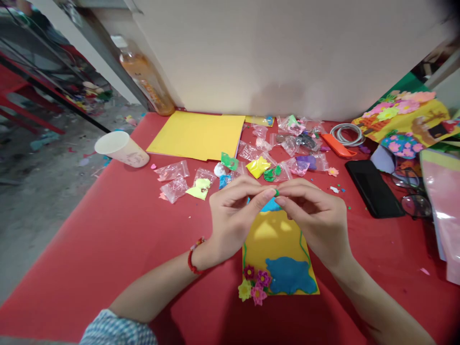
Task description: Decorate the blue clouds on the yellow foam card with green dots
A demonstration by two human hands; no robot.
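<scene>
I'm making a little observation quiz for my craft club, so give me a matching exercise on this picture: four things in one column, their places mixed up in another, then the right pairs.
Things:
1. Green piece
2. Yellow card with flowers
3. Paper cup
4. Black phone

Places:
A. On the right side of the red table, beside the glasses
B. Between the fingers of the left hand and right hand
C. Near the table's left edge
D. Lying beneath the hands

Pairs: 1-B, 2-D, 3-C, 4-A
</scene>
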